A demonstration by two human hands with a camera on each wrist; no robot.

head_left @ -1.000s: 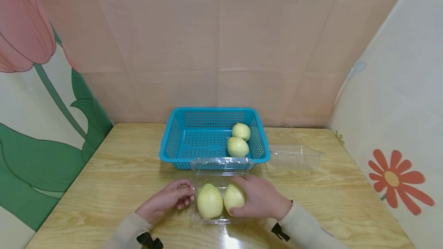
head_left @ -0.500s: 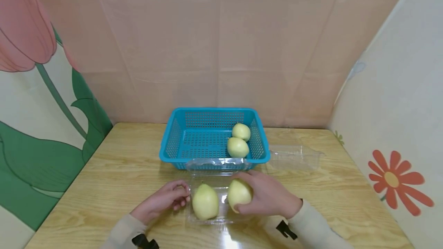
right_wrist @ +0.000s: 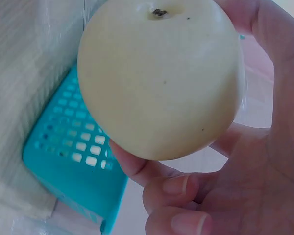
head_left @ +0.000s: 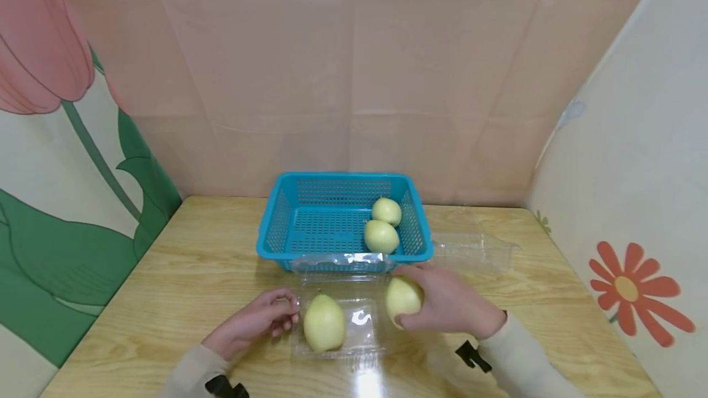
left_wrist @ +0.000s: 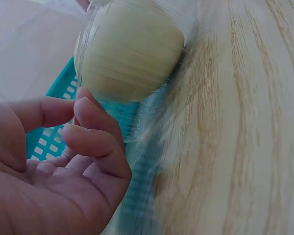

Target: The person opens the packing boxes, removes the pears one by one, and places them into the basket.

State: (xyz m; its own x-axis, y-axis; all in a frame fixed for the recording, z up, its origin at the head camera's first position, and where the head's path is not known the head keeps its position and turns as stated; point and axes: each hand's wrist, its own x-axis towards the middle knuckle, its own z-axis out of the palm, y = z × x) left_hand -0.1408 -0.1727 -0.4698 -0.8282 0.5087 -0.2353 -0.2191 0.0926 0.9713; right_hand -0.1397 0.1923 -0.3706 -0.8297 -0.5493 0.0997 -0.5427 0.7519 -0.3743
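My right hand (head_left: 450, 301) holds a yellow-green pear (head_left: 402, 301) at the right side of a clear plastic box (head_left: 362, 343); thumb and fingers curl round this pear (right_wrist: 159, 83) in the right wrist view. Another pear (head_left: 324, 323) sits in the left part of the box. With thumb and index finger, my left hand (head_left: 254, 323) pinches the box's left edge. The left wrist view has that hand (left_wrist: 63, 161) at the clear wall, the pear (left_wrist: 132, 54) behind it.
Behind the box stands a blue basket (head_left: 265, 220) with two pears (head_left: 386, 211) at its right side. A clear plastic piece (head_left: 475, 250) lies on the wooden table (head_left: 166, 300) right of the basket. A pink sheet hangs behind.
My right hand has moved right with its pear, away from the other pear and off the middle of the box. The box and my left hand have shifted slightly left.
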